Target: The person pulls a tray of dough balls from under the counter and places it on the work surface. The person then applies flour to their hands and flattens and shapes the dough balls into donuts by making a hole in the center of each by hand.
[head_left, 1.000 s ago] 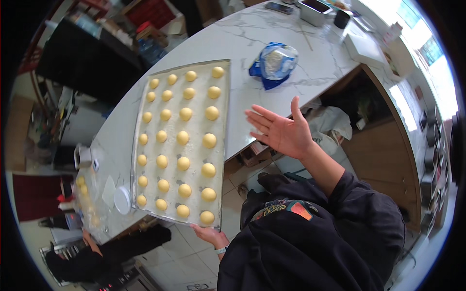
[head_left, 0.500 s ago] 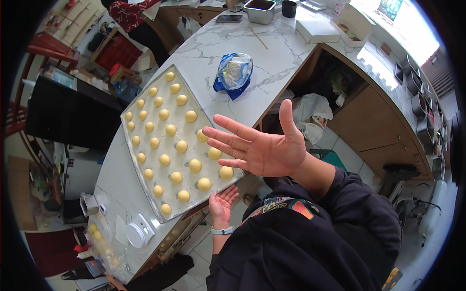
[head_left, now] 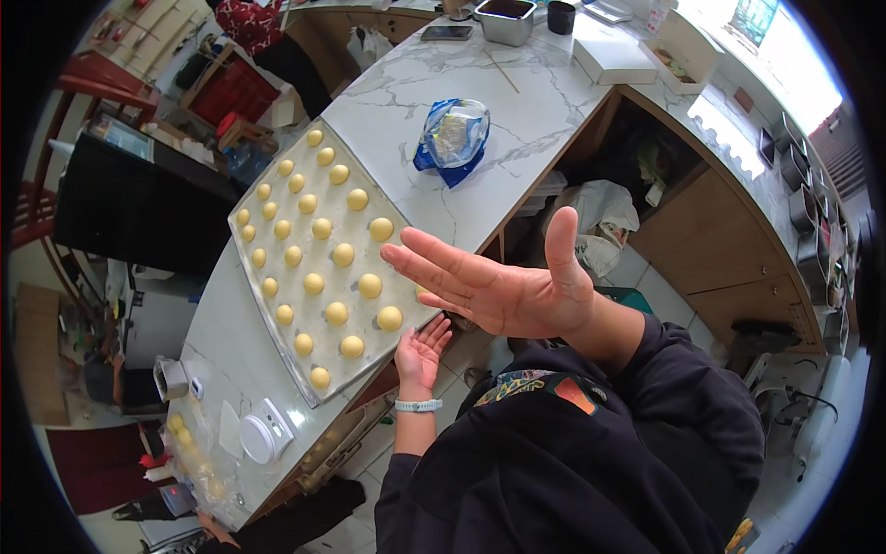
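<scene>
A metal baking tray (head_left: 277,319) lies on the marble counter, with several round yellow dough balls (head_left: 343,255) set out in rows. My right hand (head_left: 503,286) is raised over the tray's right edge, palm showing, thumb up and fingers stretched to the left. Nothing is in it, and it hides part of the tray and some balls. My left hand (head_left: 423,355), with a pale band on its wrist, is palm up and open at the tray's near edge. Whether its fingertips touch the tray I cannot tell.
A blue and clear plastic packet (head_left: 452,138) sits on the counter beyond the tray. A white kitchen scale (head_left: 265,432) stands at the near left, beside bagged yellow balls (head_left: 189,448). Another person in red (head_left: 249,26) stands far left; someone's hand (head_left: 218,529) shows bottom left.
My right hand has turned, so its fingers look narrower and closer together. My left hand has risen slightly toward the tray's edge. The whole view has shifted a little.
</scene>
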Motion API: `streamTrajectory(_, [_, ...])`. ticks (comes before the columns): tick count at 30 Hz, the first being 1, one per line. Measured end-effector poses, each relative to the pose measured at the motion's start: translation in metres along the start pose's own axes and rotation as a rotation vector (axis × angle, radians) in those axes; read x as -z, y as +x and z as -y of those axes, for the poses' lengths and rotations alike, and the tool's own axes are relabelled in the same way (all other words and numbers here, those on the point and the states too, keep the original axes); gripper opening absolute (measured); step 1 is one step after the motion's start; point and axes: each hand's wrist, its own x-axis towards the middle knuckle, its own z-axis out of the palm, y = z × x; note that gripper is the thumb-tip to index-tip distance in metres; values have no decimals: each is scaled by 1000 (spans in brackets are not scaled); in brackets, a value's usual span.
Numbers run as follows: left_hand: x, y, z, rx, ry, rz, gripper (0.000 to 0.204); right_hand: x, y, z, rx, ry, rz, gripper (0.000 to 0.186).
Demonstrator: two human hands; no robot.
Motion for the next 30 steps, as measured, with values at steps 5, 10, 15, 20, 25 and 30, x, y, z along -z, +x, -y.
streamTrajectory(5, [3,4,-3,-15,0,37,47,5,7,-3,-50,6,7,121])
streamTrajectory(10, [-27,-46,-30,-111,572,106,42,16,15,-10,-77,-2,67,120])
streamTrajectory(15, [-115,-112,-70,-1567,1102,-161,24,9,21,-9,-220,121,110,121])
streamTrajectory(20, [-163,-148,-92,-1731,1610,-48,31,5,26,-4,-260,125,230,109])
streamTrajectory(25, [-164,-135,-79,-1789,1623,-74,27,17,21,6,-375,202,250,112])
streamTrajectory(30, [-173,-129,-77,-1802,1613,-27,22,23,14,16,-348,247,208,112])
